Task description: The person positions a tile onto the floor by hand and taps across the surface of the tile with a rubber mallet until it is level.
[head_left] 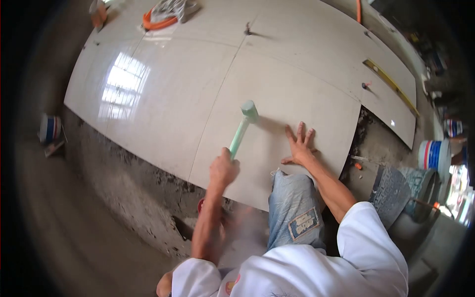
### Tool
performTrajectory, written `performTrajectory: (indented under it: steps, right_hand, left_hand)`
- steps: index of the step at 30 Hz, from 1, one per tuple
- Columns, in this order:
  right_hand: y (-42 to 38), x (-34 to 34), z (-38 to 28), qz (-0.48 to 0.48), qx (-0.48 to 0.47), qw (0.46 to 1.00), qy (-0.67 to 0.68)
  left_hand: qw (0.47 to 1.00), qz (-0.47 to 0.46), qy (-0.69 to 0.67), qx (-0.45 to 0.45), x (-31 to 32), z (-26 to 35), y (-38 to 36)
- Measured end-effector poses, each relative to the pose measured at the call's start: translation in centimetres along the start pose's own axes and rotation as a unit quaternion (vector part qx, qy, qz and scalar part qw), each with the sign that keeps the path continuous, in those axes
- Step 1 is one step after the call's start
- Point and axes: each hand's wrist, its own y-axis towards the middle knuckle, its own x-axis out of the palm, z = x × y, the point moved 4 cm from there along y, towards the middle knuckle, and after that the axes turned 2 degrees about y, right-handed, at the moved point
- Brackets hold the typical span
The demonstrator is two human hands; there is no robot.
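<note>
Down on the floor, my left hand (pixel 223 168) is clenched around the handle of one green mallet (pixel 243 126), its head resting on or just above the nearest tile (pixel 297 94); I cannot tell whether it touches. My right hand (pixel 298 146) lies flat on the same tile, all five fingers spread wide, holding nothing, just right of the mallet head. One knee (pixel 292 198) in worn jeans sits at the tile's near edge, between my two arms.

I count about four large glossy tiles laid together, this one nearest me, with a window's reflection on the tile to the left. Two small spacer clips stand on the joints: one (pixel 248 29) at the far junction, one (pixel 366 85) toward the right. One yellow level (pixel 391 85) lies along the right-hand tile. One orange coil (pixel 159 21) rests at the far edge.

Bare mortar (pixel 148 198) shows below the tiles' near edge. Two buckets are in view: one (pixel 49 128) at the left, one (pixel 434 153) at the right, well apart from the hands. One dark notched trowel (pixel 391 190) lies beside my right elbow.
</note>
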Motion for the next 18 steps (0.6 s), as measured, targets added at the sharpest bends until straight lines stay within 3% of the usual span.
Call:
performTrajectory:
  steps: [2,3,4,6,8,11,13,15,17,18]
  right_hand:
    - [0.0,0.8,0.6,0.022,-0.023,0.999,-0.013]
    - [-0.8,0.3,-0.3,0.026,0.012,0.996,-0.085]
    - [-0.2,0.6,-0.4,0.071,-0.037,0.994,-0.078]
    - [0.0,1.8,1.0,0.155,-0.121,0.978,-0.074]
    - [-1.6,0.5,0.2,0.155,-0.127,0.975,-0.095]
    - [-0.8,0.6,0.1,0.117,-0.082,0.99,-0.005]
    - [-1.3,-0.1,-0.1,0.076,-0.046,0.995,0.035]
    - [-0.7,0.7,0.5,0.05,-0.047,0.997,0.039]
    - [-0.4,1.7,0.4,0.116,-0.079,0.989,0.055]
    - [-0.5,1.8,0.7,0.154,-0.083,0.983,0.058]
  left_hand:
    - [0.993,-0.012,-0.001,0.115,-5.0,2.6,2.4]
    - [0.99,0.01,-0.001,0.143,-7.1,4.5,3.2]
    - [0.985,0.025,-0.004,0.173,-8.6,6.8,3.8]
    - [0.982,0.044,-0.074,0.165,-10.6,11.1,4.8]
    - [0.975,0.089,-0.134,0.151,-10.7,14.1,5.0]
    - [0.981,0.105,-0.082,0.141,-5.1,10.4,8.4]
    - [0.968,0.108,0.135,0.182,-0.9,4.1,9.4]
    - [0.966,-0.02,0.205,0.159,0.4,-0.1,8.4]
    - [0.965,-0.027,0.214,0.149,0.6,-2.2,5.7]
    - [0.975,-0.06,0.194,0.089,0.9,-3.0,4.4]
